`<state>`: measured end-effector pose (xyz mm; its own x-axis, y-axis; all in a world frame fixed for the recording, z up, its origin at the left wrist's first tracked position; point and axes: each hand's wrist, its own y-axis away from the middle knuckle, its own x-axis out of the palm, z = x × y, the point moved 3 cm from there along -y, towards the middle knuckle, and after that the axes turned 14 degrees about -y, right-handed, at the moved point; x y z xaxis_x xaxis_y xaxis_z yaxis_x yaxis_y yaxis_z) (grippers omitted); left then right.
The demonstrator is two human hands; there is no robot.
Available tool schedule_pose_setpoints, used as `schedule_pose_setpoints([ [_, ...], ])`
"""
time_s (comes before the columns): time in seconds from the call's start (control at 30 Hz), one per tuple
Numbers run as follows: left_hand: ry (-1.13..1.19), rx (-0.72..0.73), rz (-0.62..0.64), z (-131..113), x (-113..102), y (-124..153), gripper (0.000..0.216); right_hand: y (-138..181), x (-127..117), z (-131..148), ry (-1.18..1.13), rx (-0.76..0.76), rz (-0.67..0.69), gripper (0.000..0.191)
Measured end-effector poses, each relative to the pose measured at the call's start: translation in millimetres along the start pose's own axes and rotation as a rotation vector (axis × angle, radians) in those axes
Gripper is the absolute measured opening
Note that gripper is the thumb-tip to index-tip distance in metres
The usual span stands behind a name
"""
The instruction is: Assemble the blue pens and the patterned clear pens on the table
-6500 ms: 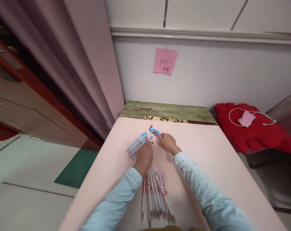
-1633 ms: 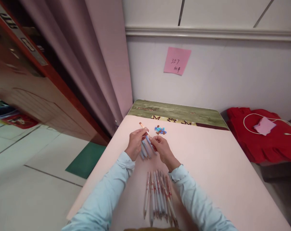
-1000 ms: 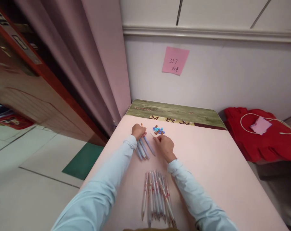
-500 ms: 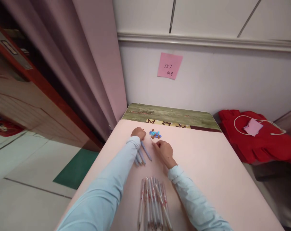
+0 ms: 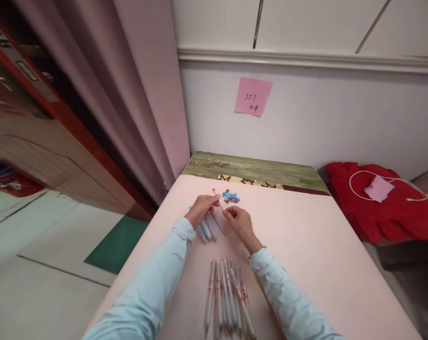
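My left hand (image 5: 199, 210) and my right hand (image 5: 237, 222) meet over the pink table top (image 5: 316, 255), both pinching a thin white pen (image 5: 217, 196) with a brown tip that points away to the upper left. Under them lie a few blue pens (image 5: 208, 229). A small heap of blue and brown caps (image 5: 230, 196) sits just beyond my right hand. Close to me lies a bundle of several clear pens with red print (image 5: 228, 297).
A green patterned strip (image 5: 252, 167) covers the table's far end by the white wall with a pink note (image 5: 252, 97). A red cloth with a white cable (image 5: 380, 203) lies right. A curtain (image 5: 129, 94) and floor drop lie left.
My left hand has pulled back from the far end of the blue pens and lifted a brown-tipped pen; my right hand has closed in on it.
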<state>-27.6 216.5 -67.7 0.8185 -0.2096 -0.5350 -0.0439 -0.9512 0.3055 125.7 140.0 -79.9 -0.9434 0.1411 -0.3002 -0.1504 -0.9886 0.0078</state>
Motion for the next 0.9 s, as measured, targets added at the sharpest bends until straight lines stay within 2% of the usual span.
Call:
schedule_pose_setpoints([
  [0.1, 0.112, -0.012, -0.001, 7.3, 1.5, 9.0, 0.041, 4.9, 6.4, 7.9, 0.0, -0.014, 0.038, 0.026],
  [0.23, 0.156, -0.043, -0.09, 13.9, -10.4, 0.5, 0.038, 17.0, -4.6, 9.3, 0.228, 0.015, 0.075, 0.018],
  [0.37, 0.074, -0.082, -0.178, 17.4, -13.0, -15.2, 0.026, 26.1, -29.0, -2.3, 0.471, 0.096, -0.027, 0.017],
  [0.5, -0.085, -0.065, -0.209, 10.3, 2.5, -26.8, 0.013, 21.0, -37.9, -9.1, 0.467, 0.131, -0.08, 0.019],
  [0.63, -0.227, -0.026, -0.22, -2.0, 10.0, -33.1, 0.014, 11.5, -30.7, -3.9, 0.47, 0.074, -0.065, 0.02],
  [0.73, -0.267, -0.001, -0.258, -8.0, -1.1, -32.9, 0.016, 12.4, -19.4, 4.2, 0.498, -0.036, -0.094, 0.021],
  [0.8, -0.256, 0.018, -0.287, -8.4, -13.4, -29.5, 0.016, 17.0, -5.9, 8.0, 0.516, -0.087, -0.02, 0.02],
  [0.9, -0.186, 0.043, -0.29, -1.7, -29.8, -18.6, 0.013, 24.7, 15.7, 11.0, 0.561, -0.082, 0.122, 0.02],
])
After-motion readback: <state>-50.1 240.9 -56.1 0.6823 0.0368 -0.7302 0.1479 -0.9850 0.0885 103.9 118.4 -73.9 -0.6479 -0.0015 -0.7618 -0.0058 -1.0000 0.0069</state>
